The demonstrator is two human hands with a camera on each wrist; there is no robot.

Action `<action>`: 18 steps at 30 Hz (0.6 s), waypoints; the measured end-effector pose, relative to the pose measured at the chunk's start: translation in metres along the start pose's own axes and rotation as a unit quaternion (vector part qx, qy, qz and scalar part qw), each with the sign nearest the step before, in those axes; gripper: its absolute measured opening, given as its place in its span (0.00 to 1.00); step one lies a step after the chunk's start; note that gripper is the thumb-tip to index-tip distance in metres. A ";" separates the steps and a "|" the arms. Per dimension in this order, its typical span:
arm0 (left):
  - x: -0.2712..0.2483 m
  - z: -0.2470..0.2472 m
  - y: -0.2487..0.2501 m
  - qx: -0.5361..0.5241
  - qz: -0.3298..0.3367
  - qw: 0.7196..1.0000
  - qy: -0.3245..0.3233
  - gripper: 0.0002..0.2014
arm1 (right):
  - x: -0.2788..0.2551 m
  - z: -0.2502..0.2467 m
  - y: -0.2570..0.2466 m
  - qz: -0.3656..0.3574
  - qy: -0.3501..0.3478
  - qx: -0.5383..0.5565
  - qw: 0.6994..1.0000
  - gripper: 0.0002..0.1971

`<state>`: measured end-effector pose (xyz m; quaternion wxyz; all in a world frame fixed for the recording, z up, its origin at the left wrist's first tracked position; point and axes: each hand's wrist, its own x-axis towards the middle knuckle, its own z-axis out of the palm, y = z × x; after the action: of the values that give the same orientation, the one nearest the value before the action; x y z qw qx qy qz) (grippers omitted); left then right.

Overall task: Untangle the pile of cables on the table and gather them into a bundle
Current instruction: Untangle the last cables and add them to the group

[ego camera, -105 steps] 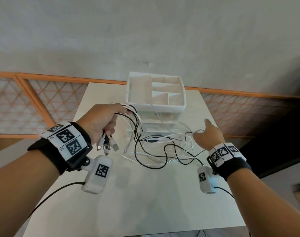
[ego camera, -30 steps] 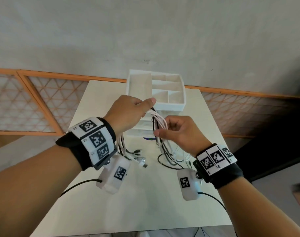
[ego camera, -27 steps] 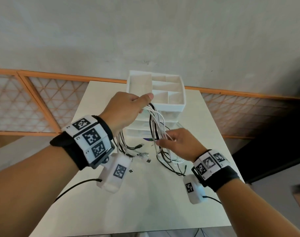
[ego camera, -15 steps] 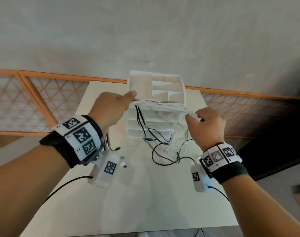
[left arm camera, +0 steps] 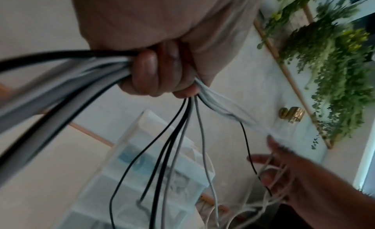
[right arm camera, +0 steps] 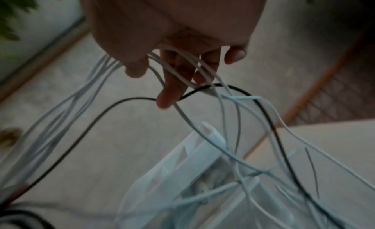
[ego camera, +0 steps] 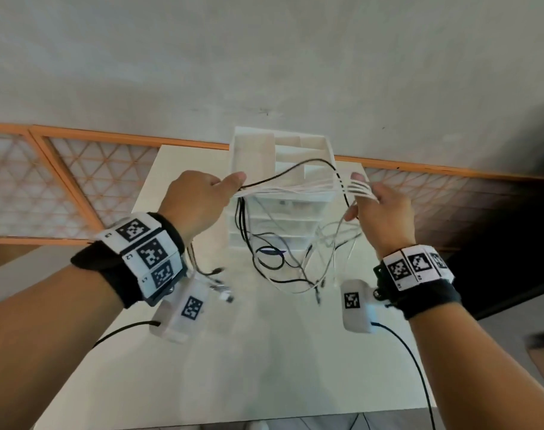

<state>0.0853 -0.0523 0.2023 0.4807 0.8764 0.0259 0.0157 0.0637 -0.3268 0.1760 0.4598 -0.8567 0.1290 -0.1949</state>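
My left hand (ego camera: 202, 200) grips a bunch of black and white cables (ego camera: 295, 189) in a fist, seen close in the left wrist view (left arm camera: 160, 72). The white strands stretch almost level across to my right hand (ego camera: 379, 206), whose fingers are spread and fairly straight, with the strands running between and over them (right arm camera: 178, 69). One black cable (ego camera: 298, 169) arcs above the strands and crosses my right fingertip (right arm camera: 202, 88). Loose loops (ego camera: 280, 268) hang from both hands down to the white table (ego camera: 264, 352). Plug ends (ego camera: 221, 287) dangle under my left wrist.
A white drawer organiser (ego camera: 314, 144) with open top compartments stands at the back of the table, right behind the stretched cables. Orange-framed lattice panels (ego camera: 78, 181) run along the wall behind. Wrist-camera leads trail over the table's front part.
The cables went from lying on the table to being lifted. My hands, close together a second ago, have drawn apart, the right one moving right and up, pulling the white strands straight.
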 end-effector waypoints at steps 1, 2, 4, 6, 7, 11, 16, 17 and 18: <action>0.001 0.000 -0.003 0.005 -0.008 1.000 0.007 0.29 | 0.001 0.000 -0.003 -0.003 -0.026 0.008 1.000 0.26; 0.002 0.000 -0.005 -0.002 -0.012 1.000 0.016 0.29 | 0.002 0.002 0.001 0.001 -0.073 -0.005 0.997 0.28; 0.006 -0.003 -0.004 -0.041 -0.003 0.998 0.043 0.30 | 0.001 0.013 0.021 0.009 -0.189 -0.078 0.979 0.28; 0.008 -0.005 0.002 -0.084 0.022 0.994 0.066 0.30 | -0.008 0.026 0.047 0.032 -0.285 -0.192 0.938 0.34; 0.008 -0.006 0.006 -0.106 0.037 0.991 0.068 0.30 | -0.016 0.034 0.060 0.042 -0.321 -0.239 0.915 0.39; 0.011 -0.005 0.018 -0.196 0.055 0.977 0.064 0.29 | -0.035 0.048 0.086 0.047 -0.296 -0.222 0.928 0.22; 0.020 -0.003 -0.006 0.009 0.028 0.998 0.053 0.29 | -0.013 0.013 0.028 -0.015 -0.114 -0.067 0.991 0.15; 0.019 -0.001 -0.011 0.063 0.018 0.997 0.042 0.29 | -0.007 0.003 0.012 -0.032 -0.069 -0.034 0.997 0.17; 0.017 0.001 -0.016 0.098 0.007 0.994 0.037 0.29 | -0.002 -0.007 0.000 -0.046 -0.033 -0.019 0.998 0.20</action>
<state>0.1018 -0.0434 0.1882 0.3911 0.9183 0.0391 0.0485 0.0591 -0.3308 0.1793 0.4381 -0.8762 0.0775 -0.1853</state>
